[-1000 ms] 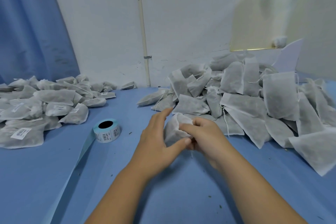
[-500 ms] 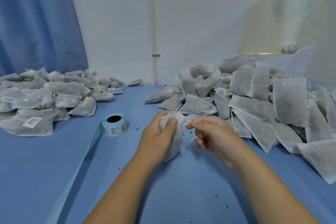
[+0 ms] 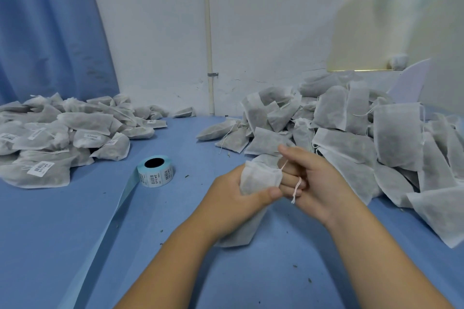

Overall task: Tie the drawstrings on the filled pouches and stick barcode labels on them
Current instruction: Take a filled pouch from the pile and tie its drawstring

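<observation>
Head view: left hand (image 3: 233, 198) grips pouch (image 3: 258, 178); right hand (image 3: 311, 183), at its 3 o'clock, holds looped drawstring (image 3: 297, 187). Risk: overpull snaps it, or loop slips.

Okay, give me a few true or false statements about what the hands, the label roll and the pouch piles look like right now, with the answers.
1. The left hand grips a pouch. True.
2. The drawstring hangs clear of the right hand. False: it is looped round a finger of that hand.
3. The label roll lies on the table, to the left of both hands. True.
4. No pouch in the left pile carries a label. False: several show barcode labels.
5. The label roll sits on top of the right pile. False: it lies apart from that pile.
</observation>
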A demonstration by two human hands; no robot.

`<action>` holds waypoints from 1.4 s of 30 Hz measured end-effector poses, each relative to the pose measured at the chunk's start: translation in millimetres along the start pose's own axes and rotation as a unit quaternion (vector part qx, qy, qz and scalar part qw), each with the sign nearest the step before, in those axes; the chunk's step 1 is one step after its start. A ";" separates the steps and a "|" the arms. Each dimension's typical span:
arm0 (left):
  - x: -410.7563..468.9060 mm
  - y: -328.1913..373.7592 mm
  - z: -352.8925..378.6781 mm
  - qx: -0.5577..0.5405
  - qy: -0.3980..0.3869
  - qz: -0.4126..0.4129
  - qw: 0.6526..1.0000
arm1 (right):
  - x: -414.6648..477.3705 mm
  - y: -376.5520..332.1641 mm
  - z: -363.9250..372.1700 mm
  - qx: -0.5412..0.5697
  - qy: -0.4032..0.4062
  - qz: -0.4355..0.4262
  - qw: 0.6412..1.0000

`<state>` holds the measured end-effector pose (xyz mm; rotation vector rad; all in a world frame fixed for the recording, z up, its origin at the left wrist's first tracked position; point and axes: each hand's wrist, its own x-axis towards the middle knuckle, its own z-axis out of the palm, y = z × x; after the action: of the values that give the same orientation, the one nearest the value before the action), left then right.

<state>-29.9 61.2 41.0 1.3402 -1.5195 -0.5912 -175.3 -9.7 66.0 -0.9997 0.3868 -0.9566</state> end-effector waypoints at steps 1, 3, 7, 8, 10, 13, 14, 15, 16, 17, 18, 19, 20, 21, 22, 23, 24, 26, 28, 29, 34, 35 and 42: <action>-0.9 1.3 1.0 0.004 -0.016 0.004 1.000 | 0.1 -1.4 -0.3 0.011 0.005 -0.001 1.000; -2.4 1.6 3.4 0.030 -0.044 0.011 0.999 | 0.5 -5.9 -3.1 0.035 0.018 0.004 0.999; -2.1 -1.2 5.4 0.067 -0.072 -0.002 0.995 | -1.8 -20.8 -14.2 0.123 0.032 -0.003 0.992; -1.6 -0.7 6.3 0.067 -0.081 -0.016 0.994 | -2.6 -24.4 -16.9 0.144 0.034 -0.014 0.989; -0.6 3.5 9.2 0.041 -0.102 -0.039 0.993 | -4.1 -29.2 -19.8 0.178 0.038 -0.038 0.983; -1.9 8.8 17.1 0.061 -0.117 -0.038 0.991 | -4.8 -29.0 -17.9 0.193 0.046 -0.066 0.978; -2.2 7.3 18.7 0.087 -0.107 -0.031 0.990 | -4.7 -28.2 -16.2 0.188 0.050 -0.074 0.978; -2.2 6.6 19.0 0.118 -0.091 -0.027 0.988 | -4.8 -27.6 -14.7 0.179 0.052 -0.079 0.979; -1.7 6.1 18.8 0.148 -0.071 -0.022 0.986 | -5.1 -27.6 -13.0 0.170 0.047 -0.081 0.981; -1.0 6.4 18.1 0.172 -0.051 -0.025 0.983 | -5.8 -28.0 -11.4 0.163 0.039 -0.079 0.983; -0.2 6.8 17.7 0.190 -0.021 -0.025 0.981 | -6.5 -28.4 -9.6 0.159 0.027 -0.075 0.984; 0.6 9.4 18.2 0.198 0.023 -0.017 0.980 | -7.2 -28.3 -7.4 0.158 0.014 -0.070 0.985; 1.4 13.6 20.5 0.188 0.072 0.006 0.980 | -7.6 -27.4 -4.6 0.156 0.002 -0.065 0.986; 1.6 20.8 24.0 0.151 0.116 0.033 0.981 | -7.9 -25.5 -1.2 0.151 -0.007 -0.063 0.986; 1.7 27.8 29.3 0.084 0.149 0.054 0.984 | -8.1 -22.8 2.4 0.144 -0.014 -0.062 0.988; 0.7 36.7 35.0 0.004 0.160 0.054 0.986 | -8.0 -19.4 5.4 0.134 -0.020 -0.063 0.989; -0.5 44.4 41.2 -0.074 0.151 0.042 0.985 | -7.8 -16.2 7.9 0.123 -0.024 -0.063 0.990; -2.5 50.0 53.3 -0.129 0.127 0.029 0.983 | -8.2 -12.2 9.6 0.098 -0.027 -0.059 0.993; -5.5 49.3 59.4 -0.098 0.105 0.043 0.989 | -8.3 -12.6 7.7 0.090 -0.027 -0.056 0.994; -6.2 47.9 59.0 -0.086 0.094 0.051 0.991 | -8.1 -13.8 6.2 0.090 -0.028 -0.058 0.994; -5.4 40.1 45.5 -0.055 0.107 0.010 0.993 | -6.3 -19.7 -1.7 0.066 -0.022 -0.078 0.994; -4.4 39.7 40.7 -0.051 0.117 -0.021 0.992 | -5.8 -20.4 -3.0 0.035 -0.013 -0.088 0.995; -0.6 29.2 8.7 -0.286 -0.108 -0.117 0.945 | -4.0 -10.7 -15.2 -0.210 0.097 -0.137 0.963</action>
<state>-50.9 67.6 62.2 1.0227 -1.2209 -1.2580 -193.0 -16.6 66.7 -1.3746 0.6457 -1.2587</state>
